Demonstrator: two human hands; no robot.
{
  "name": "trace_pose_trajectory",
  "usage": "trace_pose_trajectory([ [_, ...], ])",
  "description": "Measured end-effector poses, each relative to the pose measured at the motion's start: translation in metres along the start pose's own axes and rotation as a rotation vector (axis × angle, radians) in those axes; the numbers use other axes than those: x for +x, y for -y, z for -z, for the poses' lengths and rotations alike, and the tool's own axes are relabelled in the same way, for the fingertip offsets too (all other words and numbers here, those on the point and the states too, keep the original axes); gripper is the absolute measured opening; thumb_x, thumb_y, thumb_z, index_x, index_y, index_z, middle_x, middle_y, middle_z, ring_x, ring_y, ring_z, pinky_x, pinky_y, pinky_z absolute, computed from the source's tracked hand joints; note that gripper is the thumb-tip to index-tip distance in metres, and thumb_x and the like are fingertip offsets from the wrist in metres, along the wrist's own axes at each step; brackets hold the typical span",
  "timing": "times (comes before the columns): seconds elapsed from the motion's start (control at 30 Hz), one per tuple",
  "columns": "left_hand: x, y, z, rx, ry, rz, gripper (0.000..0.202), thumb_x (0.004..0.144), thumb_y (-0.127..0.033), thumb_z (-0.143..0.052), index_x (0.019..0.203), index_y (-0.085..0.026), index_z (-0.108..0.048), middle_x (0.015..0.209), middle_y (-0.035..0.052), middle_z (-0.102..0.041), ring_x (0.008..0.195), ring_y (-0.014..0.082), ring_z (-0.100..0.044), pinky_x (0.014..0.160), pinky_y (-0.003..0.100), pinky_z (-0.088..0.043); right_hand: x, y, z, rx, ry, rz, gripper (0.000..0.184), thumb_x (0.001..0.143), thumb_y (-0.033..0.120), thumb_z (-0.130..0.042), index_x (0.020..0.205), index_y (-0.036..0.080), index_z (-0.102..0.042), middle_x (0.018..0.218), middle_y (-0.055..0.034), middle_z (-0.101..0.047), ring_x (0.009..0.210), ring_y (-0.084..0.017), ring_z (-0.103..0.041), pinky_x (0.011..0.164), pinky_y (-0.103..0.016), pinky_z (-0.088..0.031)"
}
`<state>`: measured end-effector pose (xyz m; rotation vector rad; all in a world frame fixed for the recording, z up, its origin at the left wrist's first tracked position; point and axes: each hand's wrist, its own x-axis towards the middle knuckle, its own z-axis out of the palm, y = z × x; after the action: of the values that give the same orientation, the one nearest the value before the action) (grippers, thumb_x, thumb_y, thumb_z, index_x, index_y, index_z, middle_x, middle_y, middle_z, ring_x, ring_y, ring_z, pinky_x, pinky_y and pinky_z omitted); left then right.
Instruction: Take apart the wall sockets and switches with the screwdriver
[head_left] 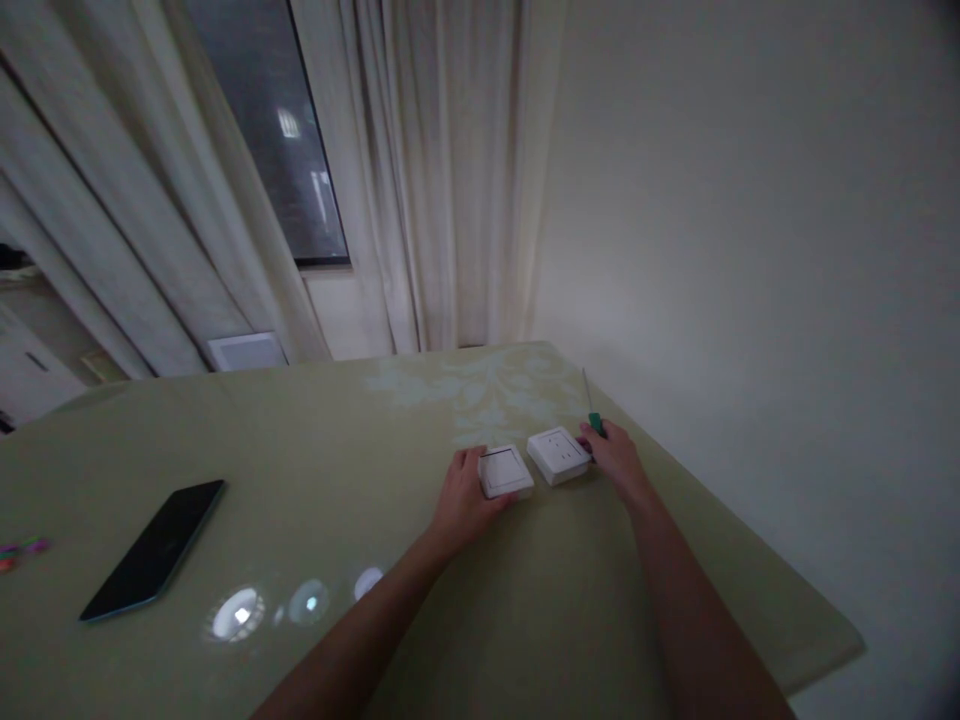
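My left hand [466, 498] grips a white wall switch [505, 471] by its left and near sides, thumb along the near edge. The switch rests on the table, its large square rocker facing up. Just to its right sits a white wall socket [558, 453] with small slots on top; a narrow gap parts the two. My right hand [613, 452] is closed around the green handle of a screwdriver [595, 420], whose thin shaft points up and away. The fingers of that hand are at the right side of the socket and may be touching it.
A pale green cover lies over the table [337, 450]. At the left is a black tablet [154, 550], with small colourful items [22, 549] at the far left edge. A white wall [750, 300] borders the right side; curtains [450, 180] hang behind.
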<state>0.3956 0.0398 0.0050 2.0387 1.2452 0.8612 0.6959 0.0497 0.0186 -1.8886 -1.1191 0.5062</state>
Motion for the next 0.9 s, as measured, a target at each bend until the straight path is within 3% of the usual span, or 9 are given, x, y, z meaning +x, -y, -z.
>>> trace_pose_trajectory([
  [0.1, 0.011, -0.004, -0.016, -0.055, -0.010, 0.010, 0.092, 0.077, -0.031, -0.092, 0.155, -0.013, -0.047, 0.157, 0.0261, -0.053, 0.148, 0.0442, -0.053, 0.125, 0.057, -0.041, -0.005, 0.007, 0.001, 0.005, -0.080, 0.017, 0.038, 0.106, 0.038, -0.072, 0.139, 0.019, -0.066, 0.139, -0.0116, -0.068, 0.117, -0.028, -0.072, 0.098, -0.049, -0.064],
  [0.2, 0.008, -0.002, -0.019, -0.129, -0.001, 0.010, 0.105, 0.077, -0.033, -0.094, 0.162, -0.013, -0.036, 0.165, 0.0291, -0.041, 0.153, 0.0454, -0.049, 0.124, 0.058, -0.045, -0.012, 0.016, 0.004, 0.014, -0.195, 0.053, 0.037, 0.106, 0.038, -0.072, 0.137, 0.018, -0.067, 0.137, -0.0111, -0.069, 0.114, -0.027, -0.073, 0.096, -0.048, -0.064],
  [0.3, -0.011, 0.008, -0.006, -0.205, 0.025, 0.001, 0.109, 0.080, -0.038, -0.092, 0.167, -0.024, -0.028, 0.168, 0.0238, -0.037, 0.152, 0.0444, -0.051, 0.111, 0.057, -0.059, -0.026, 0.033, 0.000, 0.036, -0.291, 0.141, 0.032, 0.110, 0.045, -0.064, 0.124, 0.017, -0.069, 0.115, -0.0077, -0.075, 0.098, -0.022, -0.074, 0.089, -0.042, -0.062],
  [0.37, -0.033, 0.020, 0.010, -0.236, 0.038, -0.011, 0.103, 0.085, -0.040, -0.088, 0.166, -0.031, -0.027, 0.167, 0.0184, -0.039, 0.152, 0.0424, -0.053, 0.109, 0.059, -0.061, -0.042, 0.048, -0.010, 0.054, -0.286, 0.234, 0.038, 0.114, 0.051, -0.046, 0.110, 0.020, -0.067, 0.090, -0.0051, -0.074, 0.085, -0.023, -0.072, 0.081, -0.035, -0.057],
  [0.47, -0.071, 0.041, 0.038, -0.252, 0.061, -0.027, 0.090, 0.093, -0.041, -0.081, 0.165, -0.036, -0.028, 0.165, 0.0160, -0.043, 0.152, 0.0407, -0.054, 0.111, 0.061, -0.060, -0.080, 0.070, -0.038, 0.074, -0.131, 0.398, 0.038, 0.111, 0.055, -0.045, 0.101, 0.024, -0.063, 0.079, -0.0025, -0.071, 0.074, -0.022, -0.068, 0.072, -0.030, -0.051],
  [0.6, -0.108, 0.062, 0.062, -0.232, -0.003, -0.024, 0.067, 0.103, -0.041, -0.070, 0.161, -0.039, -0.035, 0.166, 0.0134, -0.045, 0.154, 0.0385, -0.051, 0.115, 0.062, -0.058, -0.140, 0.085, -0.086, 0.056, 0.228, 0.627, 0.026, 0.105, 0.047, -0.057, 0.098, 0.024, -0.067, 0.085, -0.0037, -0.074, 0.077, -0.021, -0.068, 0.074, -0.029, -0.049],
  [0.73, -0.113, 0.059, 0.065, -0.282, -0.127, 0.036, 0.050, 0.104, -0.051, -0.067, 0.148, -0.032, -0.052, 0.150, 0.0131, -0.063, 0.138, 0.0352, -0.066, 0.105, 0.053, -0.065, -0.174, 0.080, -0.118, 0.016, 0.509, 0.741, 0.011, 0.093, 0.028, -0.066, 0.102, 0.024, -0.071, 0.095, -0.0041, -0.080, 0.083, -0.021, -0.072, 0.076, -0.028, -0.049],
  [0.83, -0.109, 0.048, 0.069, -0.344, -0.125, 0.099, 0.053, 0.102, -0.064, -0.065, 0.141, -0.028, -0.064, 0.125, 0.0113, -0.078, 0.108, 0.0307, -0.079, 0.090, 0.045, -0.068, -0.174, 0.075, -0.125, -0.007, 0.594, 0.738, 0.010, 0.092, 0.026, -0.066, 0.101, 0.023, -0.071, 0.095, -0.0042, -0.081, 0.084, -0.021, -0.073, 0.075, -0.027, -0.048],
  [0.9, -0.107, 0.043, 0.075, -0.401, -0.102, 0.140, 0.055, 0.101, -0.071, -0.063, 0.131, -0.026, -0.073, 0.115, 0.0097, -0.082, 0.099, 0.0289, -0.081, 0.087, 0.042, -0.068, -0.170, 0.074, -0.123, -0.019, 0.622, 0.729, 0.007, 0.094, 0.027, -0.065, 0.096, 0.023, -0.071, 0.090, -0.0040, -0.079, 0.081, -0.021, -0.072, 0.072, -0.027, -0.046],
])
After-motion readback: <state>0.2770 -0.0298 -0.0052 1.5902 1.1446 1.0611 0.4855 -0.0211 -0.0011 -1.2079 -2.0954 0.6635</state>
